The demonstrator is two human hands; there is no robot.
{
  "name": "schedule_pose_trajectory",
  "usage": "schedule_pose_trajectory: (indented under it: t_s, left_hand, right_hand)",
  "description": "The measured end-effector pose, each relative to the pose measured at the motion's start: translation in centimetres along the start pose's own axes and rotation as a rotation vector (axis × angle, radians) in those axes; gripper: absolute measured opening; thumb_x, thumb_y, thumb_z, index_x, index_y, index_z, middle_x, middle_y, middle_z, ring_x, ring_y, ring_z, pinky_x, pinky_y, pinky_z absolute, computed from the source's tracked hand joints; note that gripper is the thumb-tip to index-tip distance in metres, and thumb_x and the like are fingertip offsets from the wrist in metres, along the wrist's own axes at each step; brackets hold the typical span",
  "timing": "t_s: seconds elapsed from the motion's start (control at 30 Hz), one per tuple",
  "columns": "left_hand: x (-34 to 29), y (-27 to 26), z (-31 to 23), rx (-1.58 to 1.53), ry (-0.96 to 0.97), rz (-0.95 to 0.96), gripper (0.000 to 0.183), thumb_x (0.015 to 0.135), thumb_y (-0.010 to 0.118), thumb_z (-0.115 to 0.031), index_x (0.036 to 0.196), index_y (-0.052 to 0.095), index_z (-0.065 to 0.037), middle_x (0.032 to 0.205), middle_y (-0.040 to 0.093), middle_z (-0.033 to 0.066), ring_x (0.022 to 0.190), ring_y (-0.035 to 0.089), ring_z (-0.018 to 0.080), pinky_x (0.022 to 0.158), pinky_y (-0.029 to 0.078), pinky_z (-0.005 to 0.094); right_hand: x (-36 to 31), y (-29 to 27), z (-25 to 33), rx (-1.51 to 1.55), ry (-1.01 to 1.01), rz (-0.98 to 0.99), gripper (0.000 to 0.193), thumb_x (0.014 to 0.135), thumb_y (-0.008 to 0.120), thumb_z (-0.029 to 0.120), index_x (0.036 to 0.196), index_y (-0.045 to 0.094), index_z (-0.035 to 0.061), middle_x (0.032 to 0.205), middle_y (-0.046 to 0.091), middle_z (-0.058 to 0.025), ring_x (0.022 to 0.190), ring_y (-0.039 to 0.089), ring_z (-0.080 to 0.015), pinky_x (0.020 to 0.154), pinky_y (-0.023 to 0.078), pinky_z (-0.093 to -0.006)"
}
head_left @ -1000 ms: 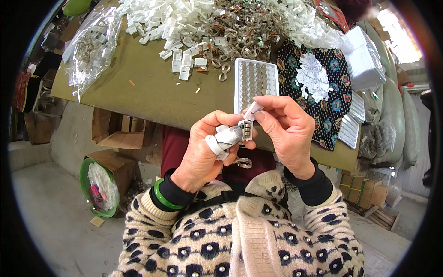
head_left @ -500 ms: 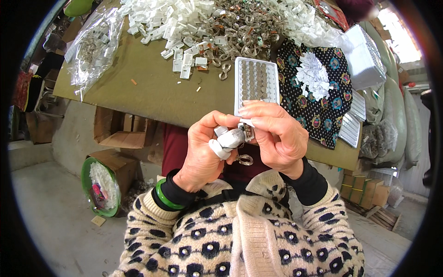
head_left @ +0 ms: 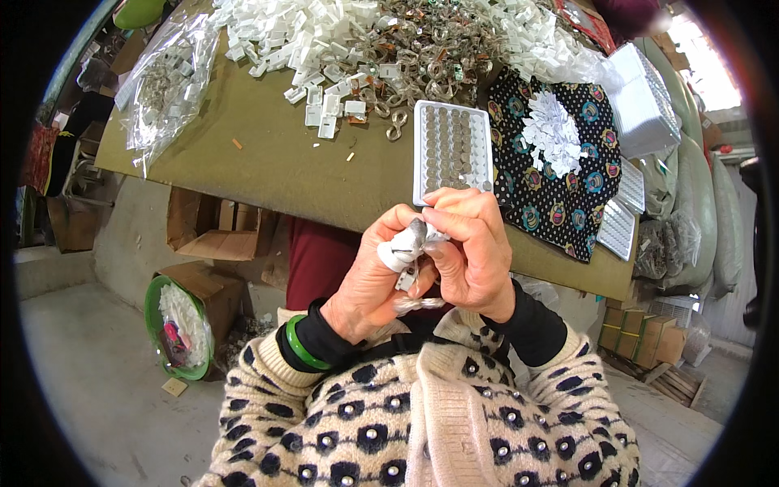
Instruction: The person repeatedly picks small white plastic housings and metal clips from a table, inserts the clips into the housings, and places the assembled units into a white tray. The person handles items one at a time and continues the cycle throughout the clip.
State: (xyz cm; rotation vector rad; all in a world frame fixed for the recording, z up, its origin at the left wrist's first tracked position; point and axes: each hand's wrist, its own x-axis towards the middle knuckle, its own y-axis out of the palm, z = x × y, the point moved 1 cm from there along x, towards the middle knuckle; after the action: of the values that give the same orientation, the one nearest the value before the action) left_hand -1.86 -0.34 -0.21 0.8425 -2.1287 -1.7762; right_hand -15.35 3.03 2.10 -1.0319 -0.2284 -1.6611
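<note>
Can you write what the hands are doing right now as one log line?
left hand: pinches small silvery clip, taped thumb | right hand: presses on same clip | white tray: on table behind

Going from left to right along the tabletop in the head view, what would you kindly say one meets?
Clear plastic bag of parts → pile of white plastic pieces → white tray of round cells → black patterned cloth with white bits → stacked white trays.
</note>
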Motion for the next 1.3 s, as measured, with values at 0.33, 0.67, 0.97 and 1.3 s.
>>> schedule_pose_trajectory:
  t_s: [0.33, 0.67, 0.97, 1.3]
  left_hand:
    - [-0.2, -0.5, -0.9, 0.109, -0.008, -0.143, 0.006, 0.098, 0.06, -0.014, 0.1, 0.059, -0.009, 0.086, 0.066, 0.0073, 0.052, 0.056, 0.0098, 0.038, 0.041, 0.0206]
    - [0.1, -1.3, -1.2, 0.075, 0.013, 0.058, 0.021, 0.096, 0.063, -0.011, 0.116, 0.056, -0.006, 0.113, 0.059, 0.0171, 0.092, 0.067, 0.0248, 0.042, 0.042, 0.0193]
    - [0.6, -1.6, -1.3, 0.099, 0.014, 0.053, 0.022, 0.097, 0.061, -0.011, 0.117, 0.058, -0.004, 0.114, 0.062, 0.0203, 0.084, 0.067, 0.0233, 0.042, 0.044, 0.0194]
    - [0.6, -1.3, -1.4, 0.103, 0.02, 0.024, 0.025, 0.098, 0.058, -0.008, 0.122, 0.06, -0.003, 0.118, 0.062, 0.0223, 0.089, 0.07, 0.0271, 0.045, 0.052, 0.0224]
  right_hand:
    - [-0.7, -0.6, 1.4, -0.254, 0.053, 0.143, 0.044, 0.078, 0.07, 0.0, 0.12, 0.06, -0.0043, 0.108, 0.057, -0.0168, 0.095, 0.059, -0.0338, 0.082, 0.05, -0.0427]
    - [-0.5, -11.7, -6.1, -0.879, 0.261, 0.004, 0.016, 0.085, 0.061, -0.004, 0.101, 0.063, -0.0003, 0.092, 0.057, -0.0141, 0.085, 0.058, -0.0311, 0.075, 0.049, -0.0388]
    - [0.3, -11.1, -9.6, -0.936, 0.193, 0.179, 0.018, 0.082, 0.062, -0.003, 0.099, 0.067, 0.0006, 0.088, 0.056, -0.0101, 0.085, 0.057, -0.0281, 0.074, 0.047, -0.0381]
    - [1.3, -10.4, -7.1, -0.601, 0.415, 0.086, 0.009, 0.088, 0.065, 0.0, 0.096, 0.069, 0.0003, 0.084, 0.069, -0.0101, 0.07, 0.067, -0.0211, 0.063, 0.052, -0.0302]
